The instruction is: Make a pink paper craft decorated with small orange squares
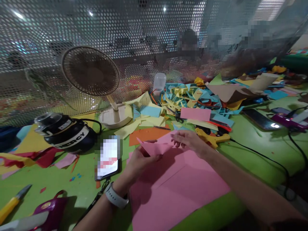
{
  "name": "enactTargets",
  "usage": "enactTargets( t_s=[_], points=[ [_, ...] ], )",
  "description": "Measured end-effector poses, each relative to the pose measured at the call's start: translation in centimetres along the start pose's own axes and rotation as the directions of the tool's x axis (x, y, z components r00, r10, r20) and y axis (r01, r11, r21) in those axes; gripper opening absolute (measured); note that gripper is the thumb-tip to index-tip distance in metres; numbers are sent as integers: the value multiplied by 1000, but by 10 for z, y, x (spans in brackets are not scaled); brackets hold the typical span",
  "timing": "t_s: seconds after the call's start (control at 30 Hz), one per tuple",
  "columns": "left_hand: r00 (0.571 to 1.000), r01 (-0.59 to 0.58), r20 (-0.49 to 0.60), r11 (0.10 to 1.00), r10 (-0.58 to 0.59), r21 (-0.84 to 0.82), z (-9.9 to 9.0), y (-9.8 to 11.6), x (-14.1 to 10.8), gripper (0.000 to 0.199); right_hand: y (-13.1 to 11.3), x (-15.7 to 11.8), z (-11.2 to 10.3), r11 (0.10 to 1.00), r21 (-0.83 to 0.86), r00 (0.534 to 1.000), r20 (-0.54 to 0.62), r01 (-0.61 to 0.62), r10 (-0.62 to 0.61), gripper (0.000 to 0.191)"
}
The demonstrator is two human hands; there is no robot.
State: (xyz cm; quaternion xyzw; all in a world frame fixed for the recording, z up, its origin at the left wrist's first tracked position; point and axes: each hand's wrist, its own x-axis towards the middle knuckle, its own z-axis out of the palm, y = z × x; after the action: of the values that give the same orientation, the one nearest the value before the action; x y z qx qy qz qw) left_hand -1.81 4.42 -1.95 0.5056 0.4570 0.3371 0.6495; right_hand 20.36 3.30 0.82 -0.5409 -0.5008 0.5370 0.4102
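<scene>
A pale, whitish strap (116,196) with a row of small round holes encircles the left wrist (121,187). Something dark, possibly a sleeve, edges the right arm (243,184), though it's dim there.

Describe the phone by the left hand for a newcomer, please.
Find the round fan at the back of the green table. Come nearer, past its base, to the lit phone just left of the left hand. Its bright white screen sets it apart from the dark phone far right.
</scene>
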Motion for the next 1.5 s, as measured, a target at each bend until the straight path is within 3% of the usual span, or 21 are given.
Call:
enactTargets(
  t_s=[0.1,0.17,0.27,0.47,0.73,0.9,1.03,1.17,1.27,1.4,1.5],
  points=[
    [999,-31,12,998,31,51,3,1,-1,58,8,-4,8,995,-101,984,180,6,12,42],
    [998,-59,41,996,56,63,5,2,-3,50,15,-6,13,990,-137,970,242,35,0,41],
    [997,-64,49,995,60,71,8,3,-5,46,21,-7,17,987,-130,964,257,98,-62,38],
    [999,-1,34,1000,2,-30,7,5,-5,60,16,-7,17,982,-156,958,282,108,-60,33],
    [998,54,46,998,-52,-41,-4,18,-4,64,10,-4,9,996,-1,974,212,85,-83,35],
    [997,80,3,995,-80,-60,-15,32,-3,67,2,-2,4,990,85,994,-17,110,-109,37],
    [973,229,26,957,-228,-176,-14,40,-3,41,3,-4,10,957,-20,942,-170,288,-287,39],
    [914,403,106,857,-391,-322,-10,42,-4,46,10,-10,19,811,-241,820,-90,533,-566,36],
    [934,356,132,866,-331,-351,-9,42,-10,43,17,-13,20,729,-287,762,6,622,-648,28],
    [978,187,152,926,-144,-327,-9,40,-19,27,23,-14,18,733,-319,784,57,602,-619,25],
    [981,150,157,953,-111,-264,-10,35,-17,23,20,-18,17,719,-385,803,118,579,-584,24]
  ],
)
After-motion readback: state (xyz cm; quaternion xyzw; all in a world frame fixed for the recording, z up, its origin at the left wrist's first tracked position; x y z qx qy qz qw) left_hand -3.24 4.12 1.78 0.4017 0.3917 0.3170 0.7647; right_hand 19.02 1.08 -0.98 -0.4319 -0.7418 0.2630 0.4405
